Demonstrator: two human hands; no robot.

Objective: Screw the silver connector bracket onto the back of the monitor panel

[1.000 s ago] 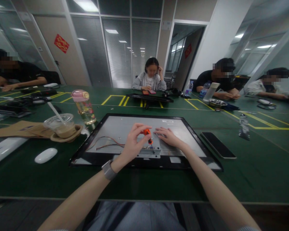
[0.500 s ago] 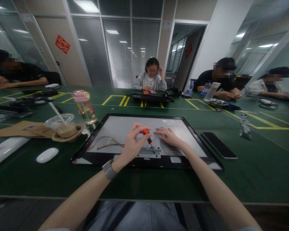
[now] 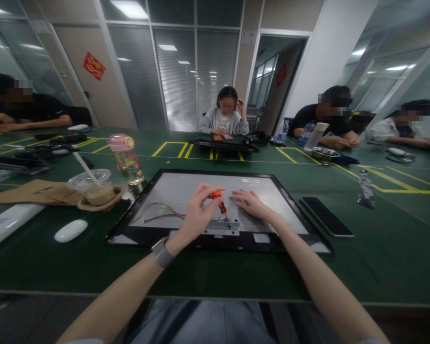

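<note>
1. The screwdriver (image 3: 220,200), orange and black, is near the middle of the frame, above the lower edge of a grey, black-framed panel (image 3: 286,205).
2. Its long axis is tilted: the handle is at the upper left, and the thin shaft slants down and slightly right, its tip pointing at the right part of a metal bracket (image 3: 232,231). Whether the tip touches is too small to tell.
3. The left hand (image 3: 198,212) grasps the handle between thumb and fingers; a watch (image 3: 162,253) circles that wrist.
4. The right hand (image 3: 251,204) lies palm down on the panel, right of the screwdriver, fingers spread and gripping nothing.
5. The panel lies flat, its long axis running left to right across the frame. Thin wires (image 3: 157,204) curve over its left part.
6. A phone (image 3: 327,216) lies beside the panel at centre right, slanting toward the lower right; a white mouse (image 3: 70,231) sits at centre left.
</note>
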